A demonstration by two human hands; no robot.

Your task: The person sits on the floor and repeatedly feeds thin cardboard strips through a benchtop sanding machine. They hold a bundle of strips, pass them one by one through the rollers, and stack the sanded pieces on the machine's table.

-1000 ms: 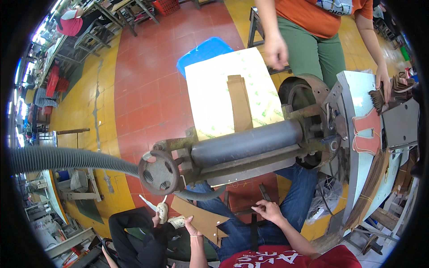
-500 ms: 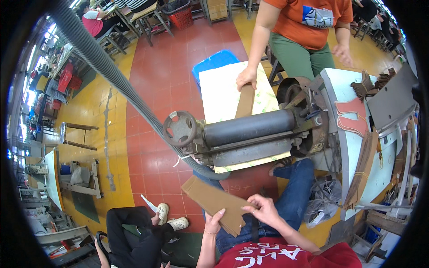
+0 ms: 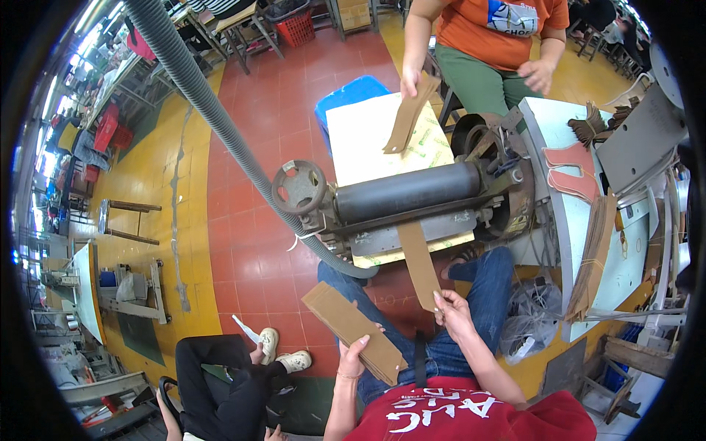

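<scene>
My left hand [image 3: 354,358] grips a stack of flat brown leather-like strips [image 3: 346,327] over my lap, thumb on top. Farther right, my right hand [image 3: 455,317] pinches the near end of a single brown strip [image 3: 420,268]. That strip stretches away from me, its far end lying on the metal feed plate [image 3: 379,240] just below the dark roller [image 3: 408,192] of a machine. Whether its tip is under the roller I cannot tell. Across the machine, a co-worker's hand [image 3: 411,82] lifts several brown strips [image 3: 412,117] above a pale board [image 3: 360,140].
A ribbed grey hose [image 3: 213,110] slants down beside the machine's handwheel [image 3: 299,187]. To the right, a light table [image 3: 562,132] bears bundled brown strips [image 3: 594,257] and reddish cut pieces [image 3: 570,173]. Another person's legs [image 3: 220,375] are at lower left; a plastic bag [image 3: 531,320] lies right.
My right hand has drawn a single strip off the stack and moved it forward to the feed plate. The co-worker's hand has raised strips off the board. My left hand still holds the stack.
</scene>
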